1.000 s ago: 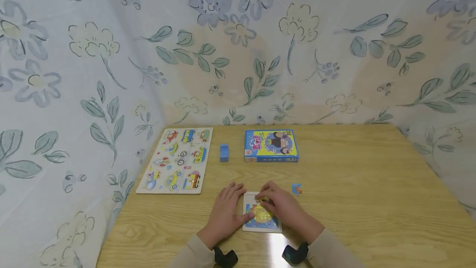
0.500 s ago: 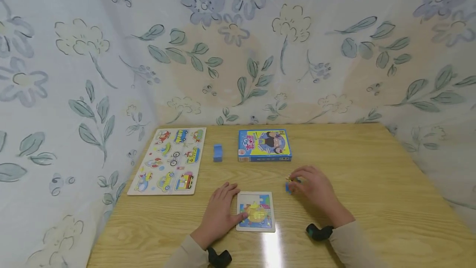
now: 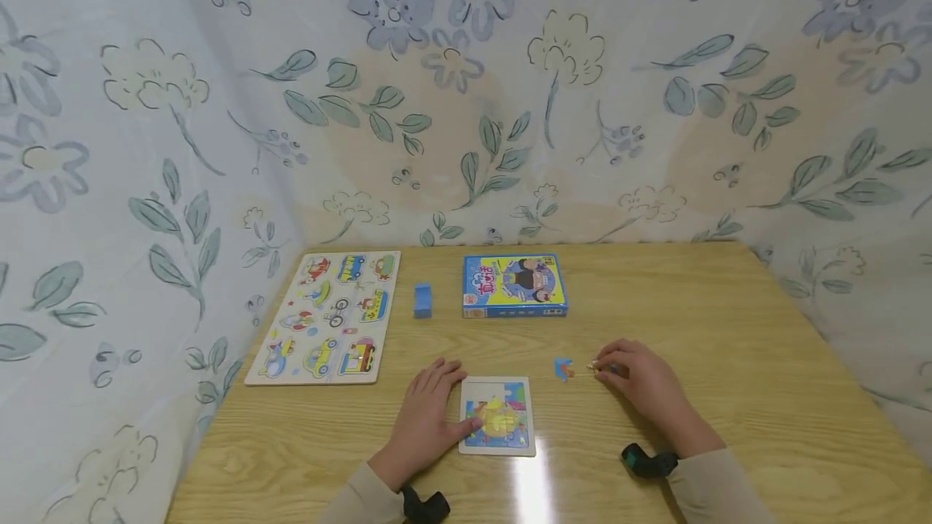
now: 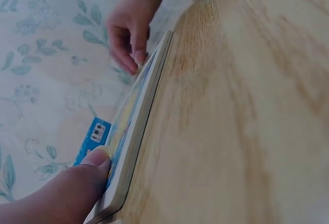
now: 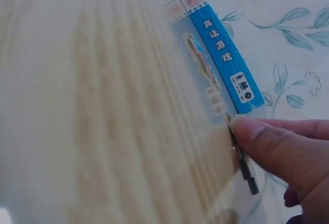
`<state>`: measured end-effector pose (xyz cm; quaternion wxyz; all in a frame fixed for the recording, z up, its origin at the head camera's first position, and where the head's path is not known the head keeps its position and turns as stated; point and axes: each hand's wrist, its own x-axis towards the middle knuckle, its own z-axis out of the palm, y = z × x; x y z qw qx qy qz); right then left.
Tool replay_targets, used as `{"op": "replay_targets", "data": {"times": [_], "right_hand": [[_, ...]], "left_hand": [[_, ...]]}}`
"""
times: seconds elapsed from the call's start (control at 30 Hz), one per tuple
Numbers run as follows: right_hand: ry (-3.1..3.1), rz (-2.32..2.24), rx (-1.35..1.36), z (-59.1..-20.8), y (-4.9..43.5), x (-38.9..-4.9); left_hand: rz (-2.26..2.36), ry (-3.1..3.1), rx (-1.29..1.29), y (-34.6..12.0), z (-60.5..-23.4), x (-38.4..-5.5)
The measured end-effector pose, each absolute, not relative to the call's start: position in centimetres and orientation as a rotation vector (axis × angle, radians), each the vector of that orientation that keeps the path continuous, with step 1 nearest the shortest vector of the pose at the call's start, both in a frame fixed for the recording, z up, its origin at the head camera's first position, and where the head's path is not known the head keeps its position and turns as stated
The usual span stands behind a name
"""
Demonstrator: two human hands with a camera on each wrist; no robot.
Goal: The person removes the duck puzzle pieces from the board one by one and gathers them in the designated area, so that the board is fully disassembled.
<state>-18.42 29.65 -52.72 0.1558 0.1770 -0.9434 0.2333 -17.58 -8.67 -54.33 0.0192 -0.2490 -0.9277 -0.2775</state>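
Note:
My left hand point(image 3: 425, 427) lies flat beside the small jigsaw puzzle point(image 3: 497, 419) in its pale frame. Its thumb point(image 4: 95, 165) presses on the puzzle's left side, and the other fingers reach along the tabletop. The puzzle shows a yellow figure on blue, with a bare patch at its upper left. To the right, my right hand point(image 3: 644, 382) pinches a puzzle piece point(image 5: 239, 149), seen nearly edge-on, between thumb and fingers close over the wood. A loose blue and orange puzzle piece point(image 3: 563, 369) lies on the table between the puzzle and that hand.
A wooden peg board point(image 3: 328, 318) with vehicle pictures lies at the left. Behind the puzzle are a small blue block point(image 3: 422, 301) and a blue and yellow box point(image 3: 514, 285). Floral cloth point(image 3: 466, 144) hangs along the back and left of the wooden table point(image 3: 699, 297).
My right hand has gone from the puzzle to the loose pieces at the right, then further right with one pinched. The left hand stays by the puzzle. The head view has shifted slightly.

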Motion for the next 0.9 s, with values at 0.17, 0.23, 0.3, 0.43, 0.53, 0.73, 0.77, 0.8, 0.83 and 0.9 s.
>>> {"op": "replay_targets", "data": {"times": [0.17, 0.23, 0.3, 0.43, 0.53, 0.73, 0.77, 0.8, 0.83, 0.9], "right_hand": [[-2.561, 0.776, 0.559, -51.2, 25.6, -17.8], [-2.599, 0.862, 0.616, -50.9, 23.0, -17.3], [-2.703, 0.935, 0.685, -51.0, 20.5, -16.8], [-2.858, 0.929, 0.745, -51.7, 17.6, -16.3], [-2.847, 0.884, 0.723, -52.3, 17.0, -16.2], [-2.818, 0.852, 0.711, -52.8, 16.7, -16.3], [-2.826, 0.852, 0.701, -52.7, 16.6, -16.3], [-2.835, 0.850, 0.695, -52.7, 16.6, -16.3], [-2.849, 0.839, 0.692, -52.6, 16.5, -16.3], [-2.878, 0.816, 0.691, -52.5, 16.4, -16.3]], "left_hand": [[-0.847, -2.880, -0.771, -8.5, -54.5, -17.5], [-0.837, -2.878, -0.767, -8.5, -54.4, -17.5], [-0.829, -2.877, -0.765, -8.4, -54.4, -17.6], [-0.840, -2.862, -0.775, -8.2, -54.3, -17.6], [-0.856, -2.848, -0.776, -8.2, -54.2, -17.5], [-0.849, -2.868, -0.756, -8.5, -54.2, -17.4], [-0.846, -2.880, -0.754, -8.5, -54.1, -17.4], [-0.844, -2.883, -0.757, -8.5, -54.2, -17.4], [-0.842, -2.886, -0.758, -8.6, -54.1, -17.5], [-0.843, -2.890, -0.761, -8.6, -54.2, -17.5]]}}
